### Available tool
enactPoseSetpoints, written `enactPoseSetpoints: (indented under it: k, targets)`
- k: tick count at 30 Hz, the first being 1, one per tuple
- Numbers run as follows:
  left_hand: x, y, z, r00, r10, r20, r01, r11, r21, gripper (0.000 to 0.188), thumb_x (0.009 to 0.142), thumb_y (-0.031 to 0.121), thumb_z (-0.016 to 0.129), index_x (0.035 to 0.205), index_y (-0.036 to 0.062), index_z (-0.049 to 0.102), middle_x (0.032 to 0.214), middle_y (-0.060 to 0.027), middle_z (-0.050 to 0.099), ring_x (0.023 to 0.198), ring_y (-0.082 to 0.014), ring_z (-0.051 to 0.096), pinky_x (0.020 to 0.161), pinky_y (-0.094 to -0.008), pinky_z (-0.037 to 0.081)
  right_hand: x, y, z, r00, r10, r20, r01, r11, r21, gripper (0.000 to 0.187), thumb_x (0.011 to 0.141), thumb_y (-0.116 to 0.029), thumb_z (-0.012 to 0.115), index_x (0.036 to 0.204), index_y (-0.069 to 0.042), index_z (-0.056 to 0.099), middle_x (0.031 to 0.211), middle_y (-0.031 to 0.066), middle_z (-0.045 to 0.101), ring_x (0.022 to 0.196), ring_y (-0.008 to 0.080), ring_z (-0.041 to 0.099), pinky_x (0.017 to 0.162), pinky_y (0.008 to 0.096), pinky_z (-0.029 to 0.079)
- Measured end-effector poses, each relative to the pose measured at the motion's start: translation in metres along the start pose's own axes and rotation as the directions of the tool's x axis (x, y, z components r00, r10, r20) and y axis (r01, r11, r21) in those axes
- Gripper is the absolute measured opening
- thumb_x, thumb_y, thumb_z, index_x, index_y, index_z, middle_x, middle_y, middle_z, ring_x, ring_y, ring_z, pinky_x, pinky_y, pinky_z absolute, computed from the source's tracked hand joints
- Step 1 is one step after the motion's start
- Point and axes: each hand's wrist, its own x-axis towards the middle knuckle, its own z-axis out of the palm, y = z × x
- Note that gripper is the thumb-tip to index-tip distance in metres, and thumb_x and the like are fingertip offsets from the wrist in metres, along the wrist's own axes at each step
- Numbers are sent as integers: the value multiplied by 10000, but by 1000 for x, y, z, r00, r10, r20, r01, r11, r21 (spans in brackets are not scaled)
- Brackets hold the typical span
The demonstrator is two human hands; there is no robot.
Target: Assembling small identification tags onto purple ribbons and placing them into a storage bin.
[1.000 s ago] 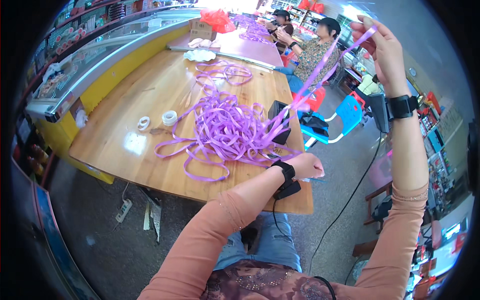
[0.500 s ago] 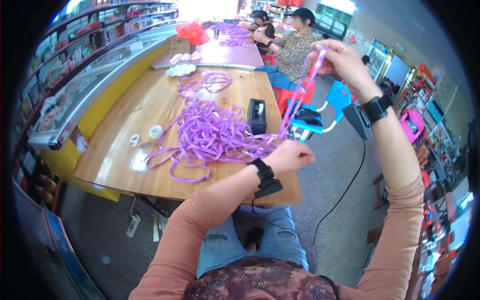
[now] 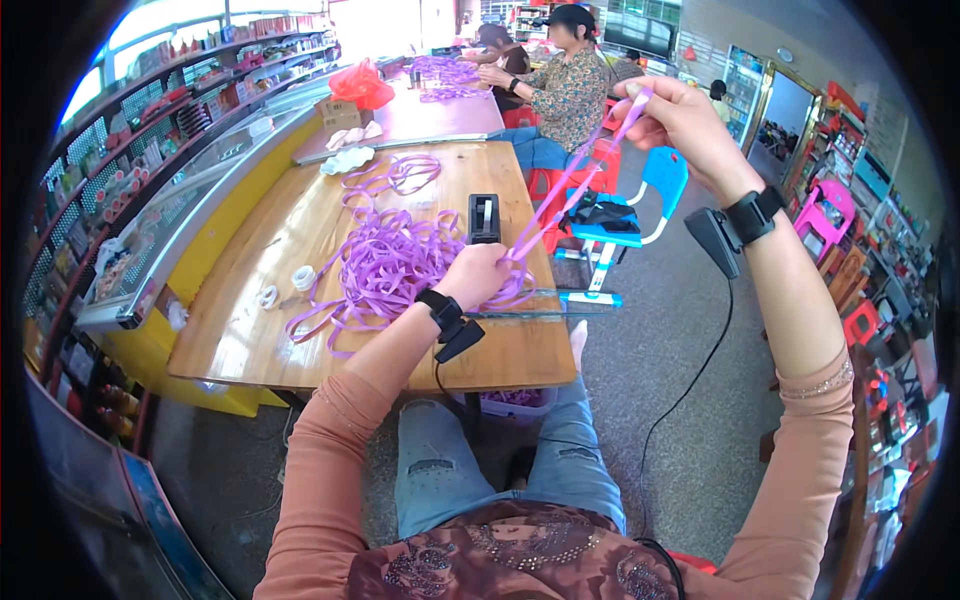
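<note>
In the head view, the right hand (image 3: 668, 125), raised, pinches a purple ribbon strand (image 3: 552, 212); the left hand (image 3: 475, 275) grips its lower end. The tangled ribbon pile (image 3: 390, 255) lies on the wooden bench (image 3: 500, 358), beside a black tape dispenser (image 3: 484, 218) and near white tape rolls (image 3: 303, 278).

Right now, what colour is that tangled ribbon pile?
The ribbon pile is purple, clearest in the head view.

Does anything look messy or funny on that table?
Yes, the purple ribbon looks messy: it's heaped in tangled loops on the wooden table, not neatly wound. Strands slant up to the right hand. I can't see anything spilled or broken.
</note>
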Motion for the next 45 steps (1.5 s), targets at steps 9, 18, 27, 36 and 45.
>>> enactPoseSetpoints:
  k: [9,18,27,36,45]
  targets:
    - [0,-30,-58,992,-92,-91,41,889,-455,173,943,7,470,1001,-2,633,780,-48,629,609,-108,578,529,-268,478,-49,66,-29,957,257,-135,-252,966,56,261,1004,-209,507,1203,-78,615,1003,18,694,715,61,636,613,206,520]
    - [-2,-56,-126,975,-45,-219,97,968,230,251,873,101,543,1086,30,656,888,-210,665,841,-348,654,726,-407,512,-80,105,-20,949,207,-239,-137,951,278,262,1025,-201,474,1224,-92,604,967,-6,689,740,45,627,650,194,509]
    - [-9,-25,-99,995,88,-57,-77,982,174,230,957,156,529,1127,48,639,777,-69,643,634,-151,632,579,-313,512,-98,111,-3,952,300,-66,-272,923,271,260,1026,-201,478,1205,-60,604,942,18,694,701,40,618,627,184,504]
    - [-14,-46,-134,967,-52,-249,172,855,490,226,858,187,605,1012,31,660,1030,-170,680,931,-340,659,800,-437,530,-117,101,16,944,330,21,-321,899,298,259,1020,-218,506,1192,-54,610,930,21,687,692,42,612,624,188,500]
    - [-27,-36,-48,979,37,200,-114,914,389,423,790,140,627,1210,91,632,1078,-166,655,1030,-352,603,925,-436,484,-176,117,13,918,394,-39,-338,831,443,255,1017,-207,506,1160,-22,607,911,54,683,687,72,612,604,208,511]
